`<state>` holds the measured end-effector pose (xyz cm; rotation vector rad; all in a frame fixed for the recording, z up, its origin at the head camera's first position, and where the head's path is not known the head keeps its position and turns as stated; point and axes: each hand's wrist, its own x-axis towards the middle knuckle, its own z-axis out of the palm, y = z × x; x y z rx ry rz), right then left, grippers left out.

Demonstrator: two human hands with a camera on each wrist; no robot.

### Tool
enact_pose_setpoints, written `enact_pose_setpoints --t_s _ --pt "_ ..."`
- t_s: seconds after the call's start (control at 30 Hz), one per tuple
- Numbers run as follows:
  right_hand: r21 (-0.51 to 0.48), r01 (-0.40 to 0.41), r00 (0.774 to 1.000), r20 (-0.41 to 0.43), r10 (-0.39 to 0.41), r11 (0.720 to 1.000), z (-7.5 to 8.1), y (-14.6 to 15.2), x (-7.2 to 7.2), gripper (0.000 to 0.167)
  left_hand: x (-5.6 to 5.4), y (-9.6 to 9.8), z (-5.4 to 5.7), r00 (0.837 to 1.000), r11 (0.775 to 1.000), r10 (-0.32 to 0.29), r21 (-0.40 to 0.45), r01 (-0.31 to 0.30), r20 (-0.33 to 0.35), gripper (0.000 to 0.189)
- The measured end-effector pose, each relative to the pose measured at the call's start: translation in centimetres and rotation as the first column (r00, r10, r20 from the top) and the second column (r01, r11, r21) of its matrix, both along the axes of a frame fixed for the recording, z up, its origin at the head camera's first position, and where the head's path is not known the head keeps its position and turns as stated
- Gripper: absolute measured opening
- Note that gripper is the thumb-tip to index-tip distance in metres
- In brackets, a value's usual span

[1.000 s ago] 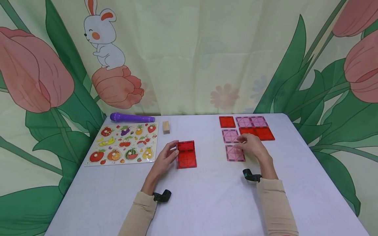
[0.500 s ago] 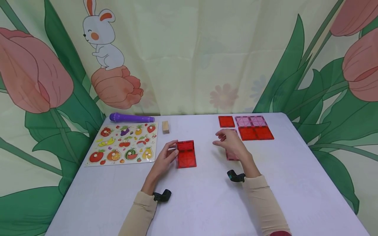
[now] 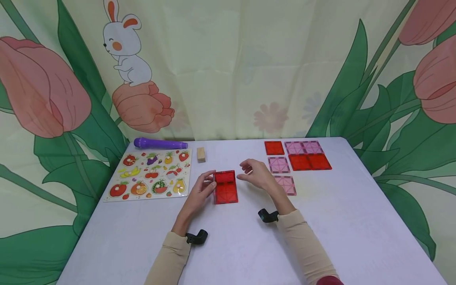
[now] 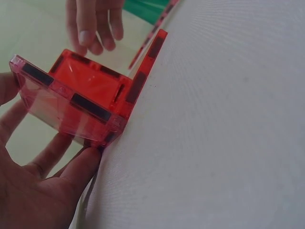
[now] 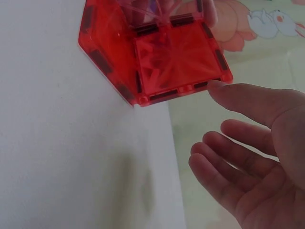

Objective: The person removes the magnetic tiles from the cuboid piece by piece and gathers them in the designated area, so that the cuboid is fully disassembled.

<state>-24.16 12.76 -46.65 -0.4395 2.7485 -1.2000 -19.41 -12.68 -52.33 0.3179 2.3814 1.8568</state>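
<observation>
Two red magnetic tiles stand joined in front of me: one lies flat (image 3: 227,194), and the other, a back red tile (image 4: 88,78), rises at its far edge. Along the left side a pink magnetic tile (image 4: 57,107) stands upright. My left hand (image 3: 194,198) grips this pink tile from outside, thumb near its close edge and fingers toward the far edge. To the right of the structure hovers my right hand (image 3: 261,176), fingers loosely bent, nothing held. In the right wrist view its thumb tip appears close to the back red tile's edge; contact is unclear.
Loose pink tiles (image 3: 279,165) and a red tile (image 3: 274,148) lie to the right, beside a block of pink and red tiles (image 3: 310,161). On the left are a fruit puzzle board (image 3: 151,194), a purple microphone (image 3: 160,143) and a wooden block (image 3: 201,154).
My right hand has moved left from the loose pink tiles to beside the red structure, carrying nothing. My left hand has stayed at the upright pink tile.
</observation>
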Motion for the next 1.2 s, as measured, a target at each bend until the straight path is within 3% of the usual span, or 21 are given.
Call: enact_pose_setpoints --t_s 0.43,0.7,1.2 --pt "-0.077 -0.011 1.0 -0.024 0.009 0.997 -2.0 -2.5 0.1 0.035 -0.1 0.0 -0.1 1.0 1.0 0.012 0.009 -0.012 0.002 0.056" --pt "-0.053 -0.013 0.998 -0.065 0.009 0.998 -2.9 -3.0 0.3 0.021 -0.1 0.1 -0.4 0.996 0.999 0.039 0.03 -0.041 0.081 0.044" --pt "-0.083 -0.012 0.994 -0.106 0.003 0.996 -3.7 -3.1 0.0 0.025 -0.4 0.1 -0.2 0.989 0.999 0.045 0.0 -0.045 0.141 0.045"
